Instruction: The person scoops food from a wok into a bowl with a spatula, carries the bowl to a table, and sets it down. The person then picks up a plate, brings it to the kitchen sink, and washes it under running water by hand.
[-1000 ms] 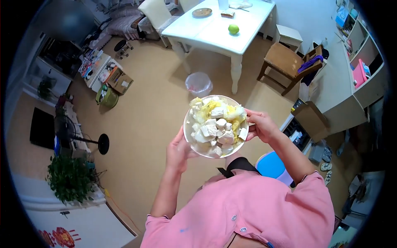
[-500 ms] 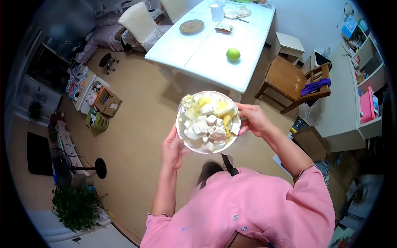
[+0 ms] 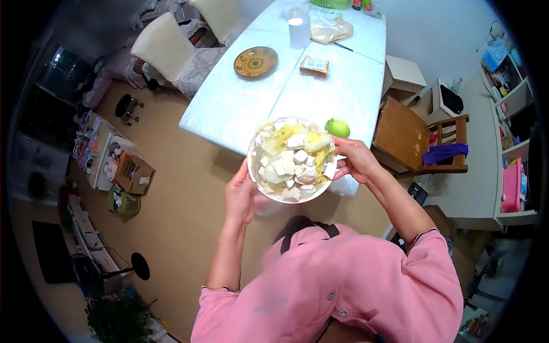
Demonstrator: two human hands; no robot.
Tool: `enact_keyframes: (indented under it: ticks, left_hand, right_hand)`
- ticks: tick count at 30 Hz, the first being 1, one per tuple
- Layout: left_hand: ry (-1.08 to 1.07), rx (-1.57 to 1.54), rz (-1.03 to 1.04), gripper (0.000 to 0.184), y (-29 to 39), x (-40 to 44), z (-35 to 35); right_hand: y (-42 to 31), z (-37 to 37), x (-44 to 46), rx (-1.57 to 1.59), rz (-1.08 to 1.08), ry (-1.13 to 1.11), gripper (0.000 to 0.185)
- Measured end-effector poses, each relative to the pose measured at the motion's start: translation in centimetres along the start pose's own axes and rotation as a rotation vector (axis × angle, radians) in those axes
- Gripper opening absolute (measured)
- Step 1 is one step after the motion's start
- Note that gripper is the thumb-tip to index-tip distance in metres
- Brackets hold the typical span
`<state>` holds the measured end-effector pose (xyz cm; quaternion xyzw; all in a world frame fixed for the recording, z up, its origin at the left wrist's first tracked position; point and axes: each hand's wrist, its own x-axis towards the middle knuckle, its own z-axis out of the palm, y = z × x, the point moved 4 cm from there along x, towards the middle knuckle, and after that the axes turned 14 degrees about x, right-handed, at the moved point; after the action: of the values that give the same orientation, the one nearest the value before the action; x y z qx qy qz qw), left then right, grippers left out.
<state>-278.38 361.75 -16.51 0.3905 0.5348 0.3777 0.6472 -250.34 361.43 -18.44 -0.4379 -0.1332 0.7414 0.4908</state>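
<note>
watch the heap in your bowl (image 3: 313, 196): white chunks (image 3: 289, 166) and yellow leafy pieces (image 3: 281, 139) are piled up to the rim, so a tilt or a jolt could tip some over the side. the green fruit (image 3: 337, 127), toward the near right corner of the table (image 3: 229, 108), could be knocked and roll if you swing the bowl that way. the bowl's far side overlaps the table's near edge in view; its height there is hard to judge, so you might clip that edge. your left hand (image 3: 239, 197) is curled on the bowl's left side and your right hand (image 3: 355, 160) on its right, both partly closed, gripping it between them; you cannot tell how far the fingers reach underneath
</note>
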Motion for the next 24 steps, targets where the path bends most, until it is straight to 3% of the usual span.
enact_keyframes:
  ticks: [10, 16, 24]
  left_hand:
    - [-0.072, 0.064, -0.008, 0.072, 1.3, 16.8, 0.6]
    - [-0.075, 0.055, -0.116, 0.063, 1.2, 22.3, 2.3]
    - [-0.07, 0.019, -0.141, 0.065, -1.2, 29.1, 3.0]
  right_hand:
    - [-6.3, -1.7, 14.0, 0.077, 0.03, 0.024, 0.048]
    - [-7.9, -4.1, 19.7, 0.039, 0.063, 0.093, 0.047]
    - [-8.5, -6.9, 27.0, 0.049, 0.114, 0.101, 0.047]
